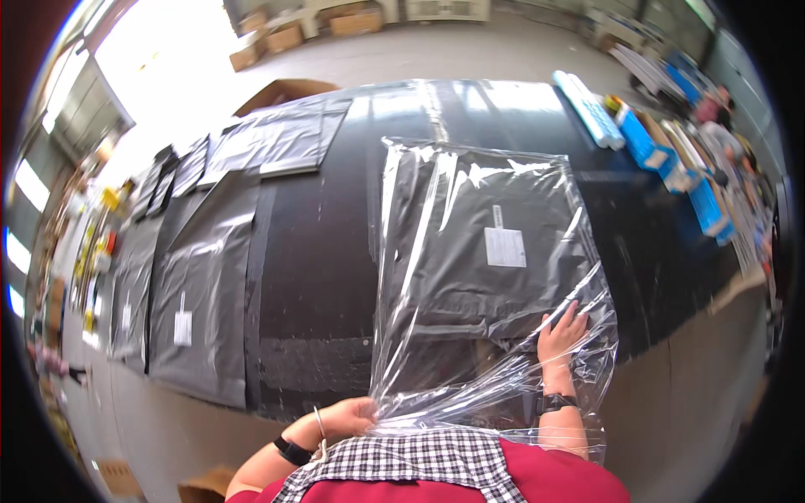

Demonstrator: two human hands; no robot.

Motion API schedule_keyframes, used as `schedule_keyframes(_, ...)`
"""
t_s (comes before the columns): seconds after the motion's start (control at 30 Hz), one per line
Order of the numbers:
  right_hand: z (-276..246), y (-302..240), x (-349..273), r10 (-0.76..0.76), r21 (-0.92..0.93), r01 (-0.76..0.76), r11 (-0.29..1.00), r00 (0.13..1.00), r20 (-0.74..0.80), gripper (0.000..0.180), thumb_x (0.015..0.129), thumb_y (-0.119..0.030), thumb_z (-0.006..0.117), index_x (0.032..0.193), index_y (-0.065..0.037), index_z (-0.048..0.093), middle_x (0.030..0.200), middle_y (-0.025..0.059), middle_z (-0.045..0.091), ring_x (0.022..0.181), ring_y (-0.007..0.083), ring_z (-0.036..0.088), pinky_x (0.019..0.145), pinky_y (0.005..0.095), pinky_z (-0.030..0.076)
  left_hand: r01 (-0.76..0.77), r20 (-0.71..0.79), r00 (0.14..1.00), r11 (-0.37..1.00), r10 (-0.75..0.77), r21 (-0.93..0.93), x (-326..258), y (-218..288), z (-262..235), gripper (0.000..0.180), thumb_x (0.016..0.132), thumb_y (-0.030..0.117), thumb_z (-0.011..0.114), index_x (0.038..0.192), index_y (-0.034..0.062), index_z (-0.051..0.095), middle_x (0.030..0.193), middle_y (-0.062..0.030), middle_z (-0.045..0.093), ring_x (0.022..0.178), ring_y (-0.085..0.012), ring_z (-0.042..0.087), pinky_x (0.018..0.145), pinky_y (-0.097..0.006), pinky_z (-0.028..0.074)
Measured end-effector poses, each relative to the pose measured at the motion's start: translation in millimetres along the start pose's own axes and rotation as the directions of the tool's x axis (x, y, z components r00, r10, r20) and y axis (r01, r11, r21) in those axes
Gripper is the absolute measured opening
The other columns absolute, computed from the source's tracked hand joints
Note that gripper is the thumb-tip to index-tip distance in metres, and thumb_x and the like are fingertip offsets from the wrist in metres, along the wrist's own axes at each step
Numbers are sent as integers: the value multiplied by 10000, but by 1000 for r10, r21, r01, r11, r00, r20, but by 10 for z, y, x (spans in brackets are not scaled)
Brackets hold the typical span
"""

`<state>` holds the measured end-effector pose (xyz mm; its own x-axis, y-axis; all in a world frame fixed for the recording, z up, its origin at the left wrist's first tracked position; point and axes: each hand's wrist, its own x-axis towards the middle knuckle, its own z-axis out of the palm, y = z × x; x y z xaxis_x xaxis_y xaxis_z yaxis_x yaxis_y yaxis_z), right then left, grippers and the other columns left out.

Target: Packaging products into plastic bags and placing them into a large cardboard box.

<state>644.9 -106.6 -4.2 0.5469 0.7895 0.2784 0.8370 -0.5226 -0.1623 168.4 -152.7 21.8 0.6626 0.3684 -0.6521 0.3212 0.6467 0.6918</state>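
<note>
Spreading across most of the view, the black bench (327, 251) carries grey mailer bags (201, 293) at the left and blue boxes (662, 151) at the right. At the near edge lies a clear plastic bag (419, 251) around a grey packet (495, 251). The film looks light, limp and slippery, best pinched at its open mouth. The left hand (352, 415) bunches that edge in a closed grip; the right hand (563, 331) lies flat, fingers spread, holding nothing.
</note>
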Motion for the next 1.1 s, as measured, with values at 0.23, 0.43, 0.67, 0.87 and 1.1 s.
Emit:
schedule_keyframes(0.23,-433,-190,-823,520,-173,-500,849,849,96,880,894,-482,568,1503,0,154,1528,345,41,1407,533,73,1110,635,148,-199,353,873,415,-336,888,-232,947,-731,456,863,455,603,1024,35,675,921,-193,682,849,-314,661,754,-398,502)
schedule_keyframes(0.43,-43,260,-1264,448,182,-433,883,892,-52,854,930,-390,561,1454,124,124,1436,390,271,1323,511,311,1114,540,248,-200,98,774,95,626,975,742,2846,-851,262,865,301,633,956,61,687,897,-171,656,844,-347,637,764,-424,506)
schedule_keyframes(0.67,52,73,-1198,572,338,-523,782,818,-57,934,909,-430,601,1473,98,77,1506,354,151,1395,480,204,1163,506,175,-105,109,665,-52,739,993,3368,3914,-681,464,912,298,577,1279,16,545,1355,-196,509,1276,-353,459,1079,-413,360)
schedule_keyframes(0.87,-40,4,-1249,608,288,-605,743,789,90,1002,884,-369,645,1450,140,-7,1512,372,47,1407,505,108,1159,525,129,102,-41,703,-44,710,994,4781,4539,-416,445,967,297,449,1309,17,506,1366,-203,506,1262,-359,479,1049,-444,388)
schedule_keyframes(1.1,-334,-243,-779,648,204,-683,701,730,217,961,850,-241,631,1448,151,-12,1467,399,135,1381,506,166,1145,551,109,30,-100,765,120,636,992,5104,4975,-660,227,848,311,642,925,127,750,899,-115,713,859,-303,671,806,-382,519)
